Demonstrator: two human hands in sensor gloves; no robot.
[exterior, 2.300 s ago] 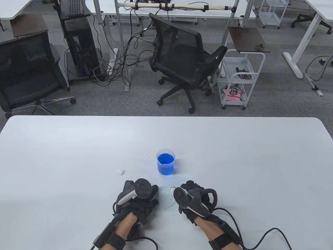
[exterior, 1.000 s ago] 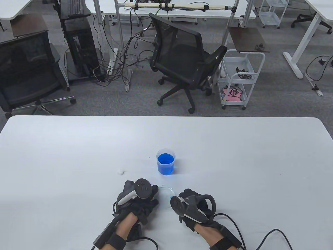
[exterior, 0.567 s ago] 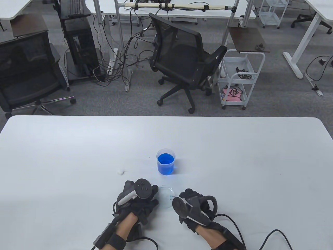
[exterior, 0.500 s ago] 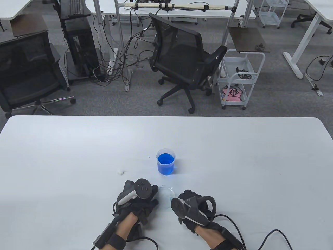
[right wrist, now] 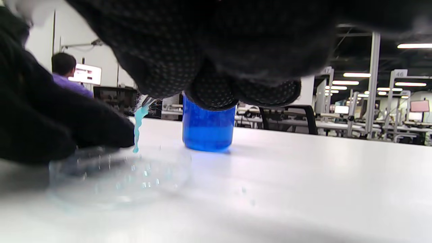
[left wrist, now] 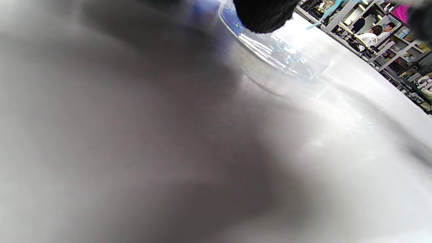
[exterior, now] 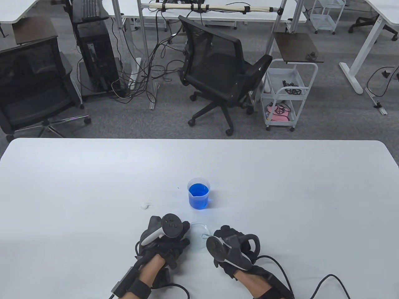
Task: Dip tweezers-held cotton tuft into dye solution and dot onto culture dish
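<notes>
A clear culture dish (exterior: 198,237) lies on the white table between my hands. My left hand (exterior: 182,233) touches its left rim; in the right wrist view its fingers (right wrist: 67,131) rest on the rim of the dish (right wrist: 118,179). My right hand (exterior: 223,233) grips tweezers, mostly hidden under the glove; only the tip (right wrist: 147,100) shows. The tip pinches a blue-stained cotton tuft (right wrist: 137,130) that hangs just over the dish. It also shows in the left wrist view (left wrist: 320,17), above the dish (left wrist: 273,50). The beaker of blue dye (exterior: 198,193) stands just beyond.
A loose white cotton tuft (exterior: 144,205) lies on the table left of the beaker. The glove cables (exterior: 314,280) trail off the near edge. Office chairs (exterior: 218,65) and a cart (exterior: 285,93) stand beyond the table's far edge.
My right hand has drawn back a little toward me and left, and now hovers at the dish's right side with small shifts. My left hand, the beaker and the dish have not moved.
</notes>
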